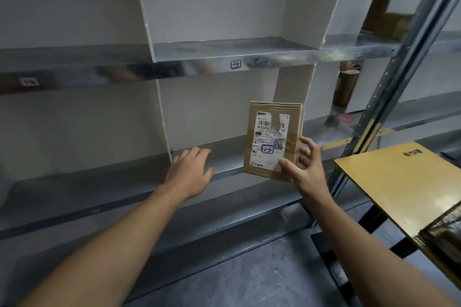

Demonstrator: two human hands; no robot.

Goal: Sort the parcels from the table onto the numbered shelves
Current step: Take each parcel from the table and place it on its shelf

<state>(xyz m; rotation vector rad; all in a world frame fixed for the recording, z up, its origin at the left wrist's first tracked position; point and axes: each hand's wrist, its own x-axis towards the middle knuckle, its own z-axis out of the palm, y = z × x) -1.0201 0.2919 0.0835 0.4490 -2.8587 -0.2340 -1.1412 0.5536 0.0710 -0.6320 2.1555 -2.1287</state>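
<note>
1. Rack [74,70]: grey metal, with white dividers [162,112] splitting each level into bays. Upper shelf [224,47] and lower shelf [87,182] are both in view.
2. Post [409,57]: perforated metal upright, slanting along the rack's right end. Brown boxes [389,20] sit blurred behind it.
3. Board [399,187]: glossy yellow sheet at lower right, beside the post and right of the rack.
4. Left hand [189,172]: palm down, fingers loosely spread, holding nothing. It is at the front edge of the lower shelf, in the middle bay's left part. Contact with the edge cannot be told.
5. Right hand [308,169]: pinches the parcel at its lower right corner, thumb on the front face, fingers curled round the right edge.
6. Parcel [273,139]: flat brown carton, upright and slightly tilted. It is held in front of the right part of the lower shelf's middle bay, with its bottom edge overlapping the shelf's front edge.
7. Label [268,142]: white, torn and taped, with a barcode and "23" handwritten in a blue box.
8. Tag [235,64]: small, hand-marked, on the upper shelf's front edge above the parcel; too blurred to read surely.
</note>
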